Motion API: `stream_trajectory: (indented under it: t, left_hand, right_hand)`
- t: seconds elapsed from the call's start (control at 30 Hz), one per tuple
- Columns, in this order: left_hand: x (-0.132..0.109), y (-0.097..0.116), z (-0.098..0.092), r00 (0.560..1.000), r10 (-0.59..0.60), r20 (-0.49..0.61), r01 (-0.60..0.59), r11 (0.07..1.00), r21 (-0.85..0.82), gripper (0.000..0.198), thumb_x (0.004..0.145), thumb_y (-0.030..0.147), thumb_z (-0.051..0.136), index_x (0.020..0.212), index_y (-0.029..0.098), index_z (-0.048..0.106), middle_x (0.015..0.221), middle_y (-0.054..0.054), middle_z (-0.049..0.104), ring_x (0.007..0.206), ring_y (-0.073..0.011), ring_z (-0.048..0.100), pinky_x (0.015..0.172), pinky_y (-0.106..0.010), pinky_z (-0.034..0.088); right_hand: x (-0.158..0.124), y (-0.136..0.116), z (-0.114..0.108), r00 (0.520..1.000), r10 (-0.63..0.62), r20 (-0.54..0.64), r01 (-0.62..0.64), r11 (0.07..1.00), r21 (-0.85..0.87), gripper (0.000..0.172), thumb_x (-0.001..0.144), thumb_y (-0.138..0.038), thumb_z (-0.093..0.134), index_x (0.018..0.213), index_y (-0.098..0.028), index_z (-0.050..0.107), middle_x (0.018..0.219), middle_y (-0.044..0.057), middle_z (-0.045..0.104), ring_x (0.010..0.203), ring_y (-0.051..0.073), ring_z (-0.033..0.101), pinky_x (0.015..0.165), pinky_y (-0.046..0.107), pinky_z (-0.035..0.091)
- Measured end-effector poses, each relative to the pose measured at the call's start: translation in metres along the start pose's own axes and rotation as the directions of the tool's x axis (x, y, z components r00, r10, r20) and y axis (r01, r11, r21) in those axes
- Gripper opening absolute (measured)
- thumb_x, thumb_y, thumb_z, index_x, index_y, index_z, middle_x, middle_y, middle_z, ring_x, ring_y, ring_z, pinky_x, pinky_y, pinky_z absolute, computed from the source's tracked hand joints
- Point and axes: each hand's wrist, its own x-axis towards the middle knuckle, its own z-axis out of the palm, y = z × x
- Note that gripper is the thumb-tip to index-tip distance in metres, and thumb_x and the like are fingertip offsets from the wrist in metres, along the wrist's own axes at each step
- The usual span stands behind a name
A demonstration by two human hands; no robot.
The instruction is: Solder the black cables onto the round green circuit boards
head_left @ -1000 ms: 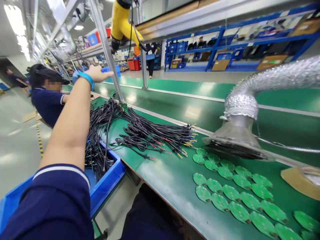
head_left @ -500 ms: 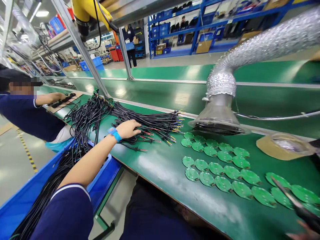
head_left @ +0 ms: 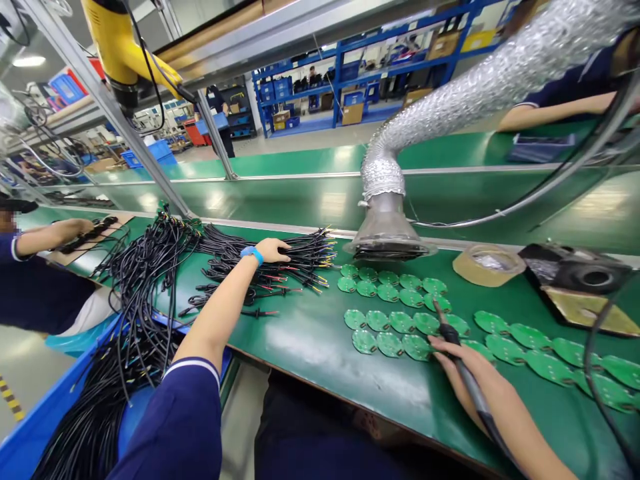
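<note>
My left hand [head_left: 273,251], with a blue wristband, rests over a spread bundle of black cables [head_left: 310,248] whose coloured wire ends point right. Its fingers look apart, though the fingertips are partly hidden among the cables. My right hand [head_left: 487,383] is closed round a soldering iron [head_left: 450,335], its metal tip pointing away from me. That tip is over the rows of round green circuit boards [head_left: 401,323], near one board [head_left: 438,302]; I cannot tell whether it touches. More black cables lie tangled in a heap [head_left: 145,257] left of my left hand.
A fume extractor hood [head_left: 393,230] on a silver duct hangs behind the boards. A tape roll [head_left: 487,265] and a soldering iron stand [head_left: 580,273] are at right. A blue bin [head_left: 135,417] of cables stands at left. A co-worker's arm [head_left: 55,233] is farther left.
My right hand has come into view from the lower right, bringing the soldering iron left over the boards. My left hand stays at the cables. The view has turned right.
</note>
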Motion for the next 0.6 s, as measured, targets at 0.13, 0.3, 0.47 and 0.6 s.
stream_trajectory:
  t: [0.13,0.3,0.47,0.6]
  left_hand:
    - [0.022,-0.006,-0.004,0.995,-0.077,-0.064,0.073,0.995,-0.062,0.037,0.091,0.039,0.05,0.119,0.016,0.055,0.123,-0.009,0.057,0.11,-0.0217,0.056,0.097,-0.043,0.044]
    - [0.06,0.002,0.011,0.984,-0.165,-0.067,0.157,0.981,-0.11,0.032,0.089,0.035,0.055,0.113,0.015,0.056,0.118,-0.009,0.056,0.106,-0.0222,0.056,0.091,-0.044,0.048]
    - [0.073,0.005,0.017,0.973,-0.163,-0.165,0.121,0.963,-0.241,0.028,0.089,0.034,0.054,0.11,0.015,0.057,0.114,-0.008,0.058,0.1,-0.0195,0.058,0.087,-0.04,0.05]
    - [0.065,-0.007,0.001,0.904,-0.22,-0.367,0.055,0.911,-0.409,0.028,0.09,0.034,0.053,0.109,0.014,0.056,0.11,-0.008,0.058,0.096,-0.0187,0.059,0.083,-0.039,0.051]
  right_hand:
    - [0.003,0.013,-0.006,0.97,-0.139,0.198,0.151,0.988,-0.046,0.044,0.065,-0.061,0.067,0.087,-0.023,0.062,0.09,0.005,0.065,0.085,0.025,0.06,0.084,0.042,0.047]
    - [0.006,0.018,-0.007,0.921,-0.251,0.298,0.295,0.949,-0.112,0.039,0.072,-0.057,0.064,0.091,-0.023,0.062,0.095,0.005,0.065,0.089,0.025,0.06,0.091,0.045,0.043]
    - [0.005,0.01,-0.013,0.89,-0.304,0.339,0.378,0.909,-0.178,0.035,0.078,-0.051,0.061,0.098,-0.023,0.06,0.094,0.006,0.063,0.088,0.024,0.06,0.082,0.04,0.048]
    - [0.002,0.012,-0.016,0.852,-0.366,0.374,0.472,0.846,-0.248,0.036,0.081,-0.051,0.057,0.103,-0.022,0.058,0.093,0.008,0.061,0.085,0.023,0.059,0.075,0.035,0.049]
